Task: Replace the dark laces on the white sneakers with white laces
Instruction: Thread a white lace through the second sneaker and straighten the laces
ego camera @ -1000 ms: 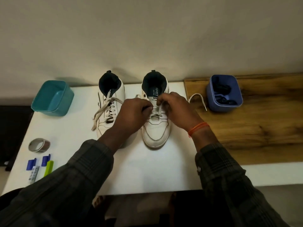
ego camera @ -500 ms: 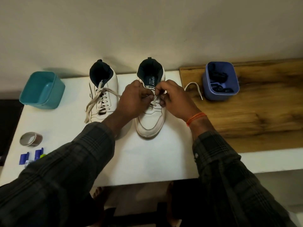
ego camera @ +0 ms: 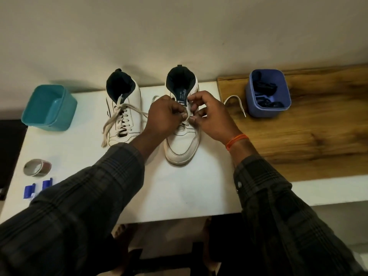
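A: Item one, the pair. Location?

B: Two sneakers on the white tabletop [ego camera: 179, 188], near its far edge, toes pointing at the near edge. Left sneaker [ego camera: 124, 114]: white lace through all eyelets, ends loose, one trailing off its left side. Right sneaker [ego camera: 182, 140]: white lace [ego camera: 187, 119] threaded part-way, upper eyelets hidden by the hands.

A: Hands?

B: Left hand [ego camera: 165, 114] and right hand [ego camera: 211, 118] meet over the right sneaker's tongue. Each pinches the lace between curled fingers and thumb, almost touching over the middle of the shoe. Neither wide.

A: The relation that matters?

B: Shoe's long axis runs far edge to near edge; the lace crosses it. The free end [ego camera: 238, 104] lies to the right, on the wooden section of the tabletop, toward the blue tub [ego camera: 267, 110]. The right hand is nearer to it. Judgement: that hand takes the next eyelet.

A: Dark laces?

B: Dark bundle [ego camera: 265, 88] in the blue tub, well apart from both shoes.

A: Sundries?

B: Teal tub [ego camera: 49, 108] at the far left corner; tape roll [ego camera: 36, 167] and blue clips [ego camera: 37, 189] along the left edge.
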